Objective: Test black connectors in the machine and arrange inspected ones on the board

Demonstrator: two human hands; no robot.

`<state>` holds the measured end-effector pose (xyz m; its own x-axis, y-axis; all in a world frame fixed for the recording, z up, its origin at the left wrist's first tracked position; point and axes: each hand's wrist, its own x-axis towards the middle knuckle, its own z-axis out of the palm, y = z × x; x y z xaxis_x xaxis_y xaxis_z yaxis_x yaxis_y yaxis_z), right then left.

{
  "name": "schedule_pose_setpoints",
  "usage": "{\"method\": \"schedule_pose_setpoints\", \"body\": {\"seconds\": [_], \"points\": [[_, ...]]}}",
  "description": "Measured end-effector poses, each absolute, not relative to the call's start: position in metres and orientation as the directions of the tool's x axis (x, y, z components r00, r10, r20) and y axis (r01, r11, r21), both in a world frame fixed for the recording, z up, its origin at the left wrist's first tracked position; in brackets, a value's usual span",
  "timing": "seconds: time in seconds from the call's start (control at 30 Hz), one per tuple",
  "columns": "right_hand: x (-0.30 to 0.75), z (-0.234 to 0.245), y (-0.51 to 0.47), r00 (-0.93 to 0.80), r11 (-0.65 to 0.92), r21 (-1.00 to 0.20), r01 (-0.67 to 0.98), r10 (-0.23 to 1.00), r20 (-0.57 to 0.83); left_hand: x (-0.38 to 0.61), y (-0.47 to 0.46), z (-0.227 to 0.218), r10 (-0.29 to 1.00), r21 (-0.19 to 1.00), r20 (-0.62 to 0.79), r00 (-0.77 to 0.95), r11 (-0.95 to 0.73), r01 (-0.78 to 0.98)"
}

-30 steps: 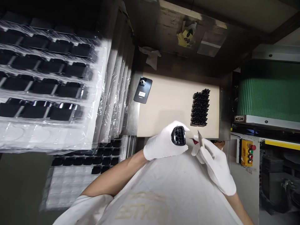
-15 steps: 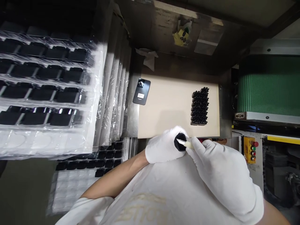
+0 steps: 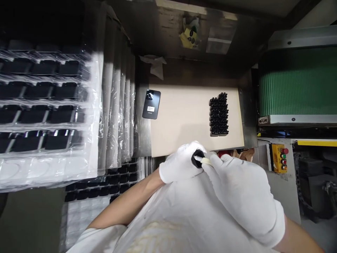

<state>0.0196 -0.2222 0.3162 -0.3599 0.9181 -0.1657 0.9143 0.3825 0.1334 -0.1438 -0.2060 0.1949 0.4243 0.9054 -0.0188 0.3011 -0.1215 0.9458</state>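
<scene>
My left hand (image 3: 177, 164), in a white glove, is closed round a small black hollow part (image 3: 195, 163) just in front of my chest. My right hand (image 3: 238, 195), gloved too, grips a knife with a cream handle (image 3: 206, 161). Its pale blade lies against the rim or opening of the black part; exactly where it touches is too small to tell. Beyond my hands, on the beige board (image 3: 181, 116), stand tight rows of small black pieces (image 3: 219, 116).
At the left, stacked plastic-wrapped trays (image 3: 86, 151) hold black parts. A phone (image 3: 151, 104) lies at the board's left edge, near crumpled white paper (image 3: 157, 67). To the right are a green conveyor belt (image 3: 300, 82) and a yellow button box (image 3: 279, 158).
The view has shifted slightly, so board, phone and hands appear further left. Both hands keep their hold, with the blade still at the black part and its angle slightly changed.
</scene>
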Motion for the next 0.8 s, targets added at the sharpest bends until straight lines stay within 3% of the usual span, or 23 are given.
{"method": "schedule_pose_setpoints", "body": {"seconds": [0.17, 0.27, 0.5, 0.63, 0.8], "points": [[0.028, 0.301, -0.228, -0.195, 0.174, -0.088, 0.981, 0.910, -0.365, -0.128, -0.211, 0.181, 0.893, 0.905, 0.122, 0.434, -0.280, 0.321], [0.040, 0.286, -0.236, -0.093, 0.027, -0.142, 0.989, 0.872, -0.480, -0.110, -0.211, 0.170, 0.850, 0.869, 0.171, 0.498, -0.369, 0.331], [0.091, 0.253, -0.286, 0.134, -0.308, -0.218, 0.926, 0.809, -0.573, -0.044, -0.216, 0.167, 0.659, 0.829, -0.144, 0.738, -0.327, 0.454], [0.121, 0.240, -0.326, 0.250, -0.515, -0.353, 0.781, 0.775, -0.580, 0.000, -0.236, 0.164, 0.514, 0.843, -0.171, 0.840, -0.366, 0.395], [0.160, 0.231, -0.377, 0.418, -0.667, -0.525, 0.528, 0.743, -0.523, 0.053, -0.272, 0.165, 0.448, 0.817, -0.233, 0.863, -0.391, 0.424]]}}
